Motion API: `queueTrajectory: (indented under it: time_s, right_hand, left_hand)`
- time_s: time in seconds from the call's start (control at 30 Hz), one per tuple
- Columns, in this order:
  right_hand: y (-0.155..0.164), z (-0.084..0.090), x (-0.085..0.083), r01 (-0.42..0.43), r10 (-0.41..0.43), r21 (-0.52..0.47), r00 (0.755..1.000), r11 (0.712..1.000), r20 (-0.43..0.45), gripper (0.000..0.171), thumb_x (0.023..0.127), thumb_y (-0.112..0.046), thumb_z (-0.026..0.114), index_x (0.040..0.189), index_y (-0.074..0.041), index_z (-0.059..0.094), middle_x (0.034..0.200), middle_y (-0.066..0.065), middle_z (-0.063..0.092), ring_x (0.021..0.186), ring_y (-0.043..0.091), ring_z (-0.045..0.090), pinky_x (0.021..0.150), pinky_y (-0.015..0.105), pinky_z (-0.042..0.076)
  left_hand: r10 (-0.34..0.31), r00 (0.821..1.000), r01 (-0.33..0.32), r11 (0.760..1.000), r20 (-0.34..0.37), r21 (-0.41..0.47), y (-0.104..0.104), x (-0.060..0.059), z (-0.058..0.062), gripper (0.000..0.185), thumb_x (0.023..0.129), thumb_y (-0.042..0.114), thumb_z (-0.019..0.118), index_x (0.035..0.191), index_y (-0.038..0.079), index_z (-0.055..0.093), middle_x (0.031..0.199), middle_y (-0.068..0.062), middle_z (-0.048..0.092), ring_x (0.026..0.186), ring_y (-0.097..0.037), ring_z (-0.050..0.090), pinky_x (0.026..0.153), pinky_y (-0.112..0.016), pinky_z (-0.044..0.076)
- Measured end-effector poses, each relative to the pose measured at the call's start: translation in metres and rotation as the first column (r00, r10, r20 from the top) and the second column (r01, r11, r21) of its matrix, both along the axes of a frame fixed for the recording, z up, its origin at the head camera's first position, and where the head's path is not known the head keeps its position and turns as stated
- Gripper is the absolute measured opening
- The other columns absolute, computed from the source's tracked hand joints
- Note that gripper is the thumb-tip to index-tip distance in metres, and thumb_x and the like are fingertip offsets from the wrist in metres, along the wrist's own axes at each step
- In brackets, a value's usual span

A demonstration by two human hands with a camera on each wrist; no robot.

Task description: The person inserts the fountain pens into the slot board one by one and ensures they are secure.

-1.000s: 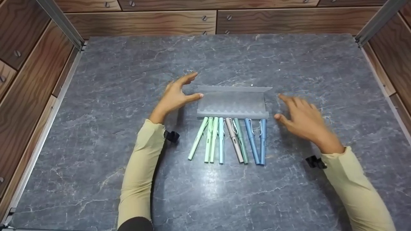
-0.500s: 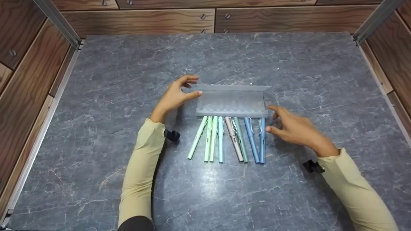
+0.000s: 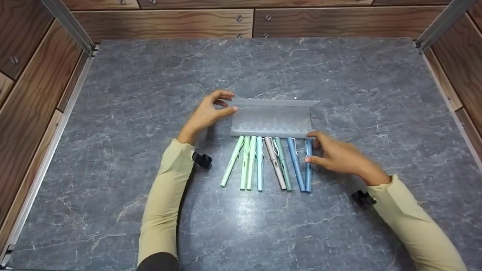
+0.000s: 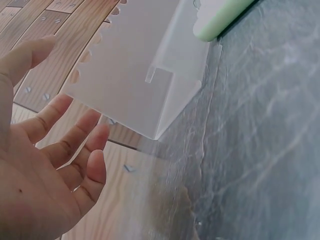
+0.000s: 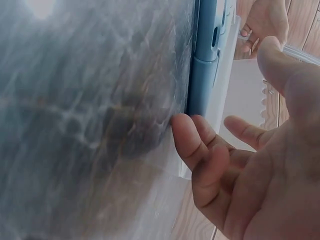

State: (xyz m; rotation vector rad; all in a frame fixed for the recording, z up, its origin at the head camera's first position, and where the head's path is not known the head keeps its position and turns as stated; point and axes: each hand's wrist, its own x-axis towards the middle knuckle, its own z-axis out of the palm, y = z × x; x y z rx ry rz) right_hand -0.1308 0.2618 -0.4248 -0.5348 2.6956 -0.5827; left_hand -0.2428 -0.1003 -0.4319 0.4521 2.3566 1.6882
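Observation:
A translucent plastic pen case lies open, with a scalloped edge along its front. Just below it several pens lie side by side: light green pens, a pale aqua pen, a greyish-pink pen, a dark green pen and two blue ones. My left hand is at the case's left end, thumb and fingers spread apart. The right hand is over the cap end of the rightmost blue pen; in the right wrist view the fingertips are beside the cap, the thumb apart from it.
The grey marbled tabletop extends around the case and pens. Wood-patterned panels border it at the back and sides, with metal posts at the far corners.
My right hand has moved left and nearer, from beside the case to the rightmost blue pen. The left hand has stayed by the case, its fingers bending slightly more.

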Motion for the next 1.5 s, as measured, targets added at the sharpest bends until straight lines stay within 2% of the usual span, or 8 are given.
queueTrajectory:
  time_s: [0.23,0.4,0.5,0.73,0.87,1.17,1.37,1.5]
  right_hand:
    - [-0.003,-0.001,0.0,0.026,-0.026,0.012,1.0,1.0,0.003,0.073,0.088,-0.051,0.064,0.139,-0.006,0.038,0.109,0.015,0.062,0.085,0.021,0.059,0.069,0.041,0.051]
    - [-0.007,-0.004,0.0,0.037,-0.037,0.0,0.999,0.999,-0.01,0.073,0.087,-0.049,0.066,0.139,-0.005,0.039,0.108,0.016,0.062,0.094,0.028,0.061,0.076,0.048,0.052]
    - [-0.009,-0.006,-0.001,0.055,-0.055,0.002,0.998,0.998,-0.024,0.07,0.087,-0.046,0.067,0.137,-0.005,0.041,0.105,0.015,0.061,0.09,0.027,0.06,0.073,0.045,0.051]
    - [-0.014,-0.005,0.0,0.106,-0.105,0.014,0.994,0.994,-0.041,0.06,0.088,-0.038,0.068,0.134,-0.007,0.044,0.091,0.009,0.059,0.071,0.019,0.053,0.058,0.03,0.041]
    - [-0.016,-0.005,0.001,0.121,-0.12,0.003,0.992,0.993,-0.039,0.058,0.088,-0.036,0.069,0.132,-0.006,0.045,0.086,0.009,0.058,0.067,0.018,0.05,0.055,0.03,0.037]
    - [-0.02,-0.006,0.001,0.131,-0.13,0.003,0.991,0.991,-0.023,0.054,0.089,-0.029,0.067,0.133,-0.007,0.044,0.08,0.004,0.055,0.059,0.015,0.044,0.051,0.028,0.034]
    - [-0.023,-0.007,0.001,0.126,-0.126,0.028,0.992,0.992,-0.017,0.053,0.089,-0.025,0.064,0.135,-0.01,0.042,0.078,0.003,0.054,0.057,0.015,0.044,0.049,0.028,0.034]
    - [-0.024,-0.005,0.001,0.121,-0.121,0.028,0.993,0.992,-0.002,0.054,0.088,-0.024,0.064,0.135,-0.011,0.04,0.078,0.003,0.052,0.057,0.016,0.042,0.048,0.029,0.033]
  left_hand:
    - [0.008,1.0,-0.008,1.0,-0.002,0.009,0.004,-0.001,0.002,0.046,0.085,0.019,0.072,0.125,0.001,0.057,0.13,-0.021,0.056,0.115,-0.035,0.052,0.094,-0.04,0.045]
    - [0.046,0.999,-0.046,0.999,-0.009,0.006,0.007,-0.003,0.001,0.041,0.085,0.017,0.072,0.12,0.001,0.059,0.127,-0.021,0.057,0.116,-0.037,0.052,0.096,-0.04,0.045]
    - [0.07,0.997,-0.07,0.997,-0.02,0.019,0.009,-0.004,0.001,0.037,0.086,0.015,0.071,0.118,-0.001,0.061,0.124,-0.023,0.058,0.111,-0.033,0.055,0.092,-0.035,0.046]
    - [0.152,0.987,-0.148,0.986,-0.047,0.076,0.014,-0.004,-0.001,0.025,0.088,0.01,0.067,0.108,-0.004,0.064,0.111,-0.021,0.063,0.092,-0.018,0.056,0.072,-0.021,0.046]
    - [0.189,0.98,-0.184,0.98,-0.058,0.081,0.016,-0.003,-0.004,0.019,0.089,0.009,0.065,0.103,-0.004,0.066,0.104,-0.015,0.065,0.089,-0.017,0.057,0.072,-0.02,0.046]
    - [0.198,0.977,-0.191,0.978,-0.082,0.084,0.016,-0.004,-0.009,0.017,0.09,0.011,0.066,0.099,-0.003,0.066,0.099,-0.013,0.066,0.089,-0.016,0.058,0.079,-0.022,0.046]
    - [0.2,0.977,-0.193,0.976,-0.076,0.096,0.015,-0.005,-0.008,0.016,0.089,0.01,0.066,0.099,-0.002,0.066,0.097,-0.011,0.066,0.087,-0.018,0.058,0.072,-0.019,0.046]
    - [0.203,0.977,-0.197,0.975,-0.056,0.107,0.014,-0.003,-0.008,0.016,0.089,0.011,0.066,0.098,-0.002,0.066,0.095,-0.008,0.066,0.081,-0.013,0.058,0.065,-0.019,0.046]
